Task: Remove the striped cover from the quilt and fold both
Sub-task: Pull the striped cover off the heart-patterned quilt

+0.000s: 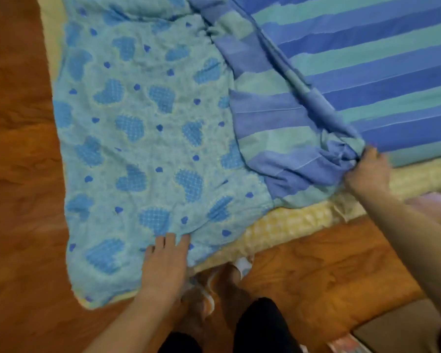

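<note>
A light-blue quilt (143, 138) with darker blue hearts and dots lies spread on the left, its near corner hanging over the bed's edge. The blue-and-teal striped cover (367, 62) covers the right side, its edge bunched and turned back along the quilt, showing a paler inside. My left hand (167, 261) lies flat with straight fingers on the quilt's near edge. My right hand (368, 171) grips a bunched corner of the striped cover at the bed's near right edge.
A yellow patterned mattress pad (290, 225) shows under the bedding along the near edge. Wooden floor (18, 174) lies left and in front. My legs in dark trousers and feet stand at the bottom centre. A grey mat (402, 324) is at lower right.
</note>
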